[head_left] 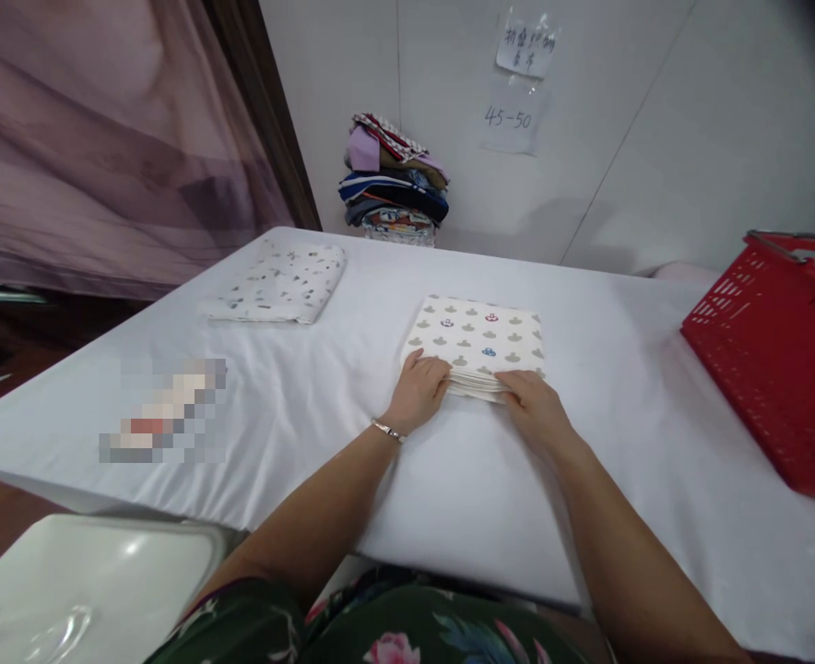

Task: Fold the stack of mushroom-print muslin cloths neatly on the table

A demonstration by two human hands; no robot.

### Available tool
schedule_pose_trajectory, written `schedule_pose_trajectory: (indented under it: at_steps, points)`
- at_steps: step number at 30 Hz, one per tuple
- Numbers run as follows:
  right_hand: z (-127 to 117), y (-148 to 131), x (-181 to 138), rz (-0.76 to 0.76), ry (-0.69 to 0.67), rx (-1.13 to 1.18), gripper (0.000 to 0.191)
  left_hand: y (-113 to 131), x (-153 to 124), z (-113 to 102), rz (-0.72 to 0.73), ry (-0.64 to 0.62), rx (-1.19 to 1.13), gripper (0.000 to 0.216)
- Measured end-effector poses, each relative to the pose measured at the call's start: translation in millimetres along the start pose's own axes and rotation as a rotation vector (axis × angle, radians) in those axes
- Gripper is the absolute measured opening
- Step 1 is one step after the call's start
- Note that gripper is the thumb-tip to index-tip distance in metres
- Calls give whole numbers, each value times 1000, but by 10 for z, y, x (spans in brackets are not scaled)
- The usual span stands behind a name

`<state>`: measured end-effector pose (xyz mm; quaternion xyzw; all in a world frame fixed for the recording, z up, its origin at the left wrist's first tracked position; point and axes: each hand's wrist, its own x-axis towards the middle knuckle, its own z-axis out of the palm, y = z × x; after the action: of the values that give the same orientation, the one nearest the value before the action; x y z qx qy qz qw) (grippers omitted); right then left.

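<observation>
A folded white cloth [477, 337] with grey hat-like shapes and a few red and blue motifs lies in front of me on the table. Its near edge shows several stacked layers. My left hand [421, 387], with a silver bracelet at the wrist, grips the left part of that edge, thumb on top. At the right part of the same edge, my right hand [532, 401] has its fingers closed on the layers. The undersides of both hands are hidden.
White sheeting covers the table [297, 397]. Another folded patterned cloth [283, 281] lies at back left, near a blurred-out item [169, 410]. A red basket [781, 360] stands at right. Behind are a clothes stack [397, 180] and wall notes [526, 46]; a white bin [89, 581] sits lower left.
</observation>
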<state>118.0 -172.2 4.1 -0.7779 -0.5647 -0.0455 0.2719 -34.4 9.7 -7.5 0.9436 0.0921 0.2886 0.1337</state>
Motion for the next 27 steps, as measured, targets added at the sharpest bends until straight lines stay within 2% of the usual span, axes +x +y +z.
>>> schedule_pose_trajectory:
  at_steps: [9,17,27]
  points:
    - [5,101,-14,51,-8,86,35,-8,-39,44,82,-19,112,37]
    - [34,114,-22,49,17,99,35,33,-25,68,68,-36,115,19]
    - [67,134,-22,58,40,112,34,67,-1,74,53,-25,128,18]
